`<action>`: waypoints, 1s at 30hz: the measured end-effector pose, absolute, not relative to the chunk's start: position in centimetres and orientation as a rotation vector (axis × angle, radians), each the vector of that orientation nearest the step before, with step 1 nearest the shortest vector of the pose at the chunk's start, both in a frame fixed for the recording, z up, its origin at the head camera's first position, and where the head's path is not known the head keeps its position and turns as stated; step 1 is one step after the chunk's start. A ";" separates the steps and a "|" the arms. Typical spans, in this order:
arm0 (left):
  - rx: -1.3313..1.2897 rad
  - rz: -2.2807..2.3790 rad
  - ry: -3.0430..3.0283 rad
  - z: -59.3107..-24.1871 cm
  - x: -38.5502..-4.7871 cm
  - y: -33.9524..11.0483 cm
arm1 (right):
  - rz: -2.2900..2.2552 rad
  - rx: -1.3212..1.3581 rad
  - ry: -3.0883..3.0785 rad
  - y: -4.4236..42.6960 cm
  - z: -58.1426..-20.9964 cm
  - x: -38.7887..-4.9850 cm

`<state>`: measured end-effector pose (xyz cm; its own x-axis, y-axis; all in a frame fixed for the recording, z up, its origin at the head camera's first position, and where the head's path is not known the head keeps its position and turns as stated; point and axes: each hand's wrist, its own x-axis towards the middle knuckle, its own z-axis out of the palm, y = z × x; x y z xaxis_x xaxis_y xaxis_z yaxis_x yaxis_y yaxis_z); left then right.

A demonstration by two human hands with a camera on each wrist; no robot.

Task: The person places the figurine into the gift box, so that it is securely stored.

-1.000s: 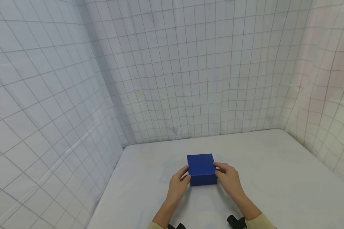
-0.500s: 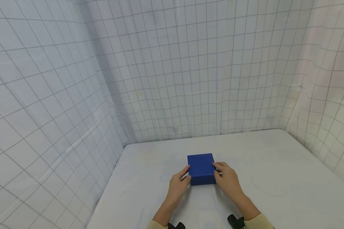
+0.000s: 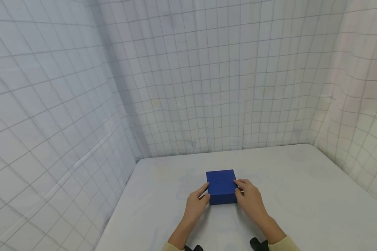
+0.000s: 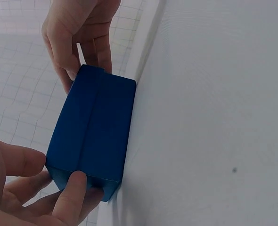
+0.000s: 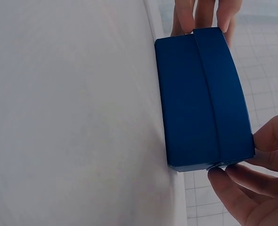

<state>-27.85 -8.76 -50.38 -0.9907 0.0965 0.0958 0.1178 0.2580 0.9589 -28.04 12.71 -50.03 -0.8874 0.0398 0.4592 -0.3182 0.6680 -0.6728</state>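
Observation:
A blue lidded box [image 3: 221,182] rests on the white table, its front face toward me. At its left side my left hand [image 3: 194,207] holds it with thumb and fingertips. My right hand [image 3: 250,199] holds the opposite side the same way. In the left wrist view a seam runs along the front of the box [image 4: 101,127], between lid and base. The right wrist view shows the lid [image 5: 226,99] on the base, with a small step at the far end. The box's back and its inside are hidden.
The white table surface [image 3: 163,195] spreads around the box. White sheeting with a grid pattern [image 3: 194,87] hangs behind the table and on both sides. Dark devices [image 3: 259,244] sit at the wrists, next to pale yellow sleeves [image 3: 282,243].
The head view has shifted slightly. Both hands stay at the sides of the box, and the right fingers have moved only a little along its edge.

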 end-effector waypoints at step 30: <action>-0.260 -1.490 -2.488 -47.7 -28.1 -10.1 | 1.082 0.214 -2.475 15.4 -47.5 -27.9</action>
